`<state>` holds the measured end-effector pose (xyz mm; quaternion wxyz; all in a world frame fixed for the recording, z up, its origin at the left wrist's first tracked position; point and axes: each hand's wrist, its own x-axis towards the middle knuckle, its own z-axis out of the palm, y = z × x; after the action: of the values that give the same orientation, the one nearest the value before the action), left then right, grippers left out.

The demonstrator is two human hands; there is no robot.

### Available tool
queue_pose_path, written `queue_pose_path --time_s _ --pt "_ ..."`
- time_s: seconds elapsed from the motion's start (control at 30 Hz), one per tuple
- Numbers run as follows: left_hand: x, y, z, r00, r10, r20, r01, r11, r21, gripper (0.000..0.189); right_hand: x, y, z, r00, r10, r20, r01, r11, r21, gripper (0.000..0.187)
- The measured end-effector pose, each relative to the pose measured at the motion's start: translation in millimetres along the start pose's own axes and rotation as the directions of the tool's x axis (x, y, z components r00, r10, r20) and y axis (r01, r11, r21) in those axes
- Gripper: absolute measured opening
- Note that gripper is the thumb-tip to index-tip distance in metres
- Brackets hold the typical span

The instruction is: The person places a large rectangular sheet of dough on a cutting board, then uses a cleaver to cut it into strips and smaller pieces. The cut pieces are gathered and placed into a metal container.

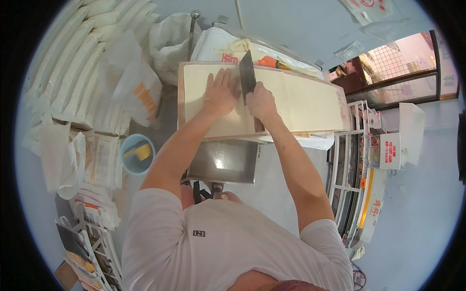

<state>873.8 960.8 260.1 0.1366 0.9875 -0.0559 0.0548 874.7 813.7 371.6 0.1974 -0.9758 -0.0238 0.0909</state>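
A wide, pale yellow dough sheet (309, 105) lies flat over a wooden board (181, 105). A visible seam or edge crosses it right of the blade. My left hand (221, 92) presses palm down on the left part of the sheet, fingers spread. Just right of it, my right hand (263, 101) grips a long, broad-bladed knife (248, 72). The blade stands on edge across the sheet, pointing away from me. Its near end shows below my right hand, close to the board's front edge. My grip hides the knife's middle, and whether the blade has cut through cannot be seen.
Stacked white sacks (69, 69) fill the left side. A light blue bucket (137, 171) holds a yellow scoop. Below the board's front edge sits a metal tray (222, 163). At right stands a white-framed machine (349, 160). Printed plastic bags (214, 43) lie behind the board.
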Motion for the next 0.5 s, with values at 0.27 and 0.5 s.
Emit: queue_pose_path --time_s 0.27,0.5 --pt "6 -22 11 0.984 0.172 -0.048 -0.168 0.983 0.078 0.082 0 -11 16 0.997 -0.014 -0.077 0.005 0.994 -0.106 0.031" --pt "9 -28 2 0.982 0.186 -0.018 -0.187 0.982 -0.041 0.086 4 -13 15 0.999 0.019 -0.031 -0.022 0.992 -0.122 0.03"
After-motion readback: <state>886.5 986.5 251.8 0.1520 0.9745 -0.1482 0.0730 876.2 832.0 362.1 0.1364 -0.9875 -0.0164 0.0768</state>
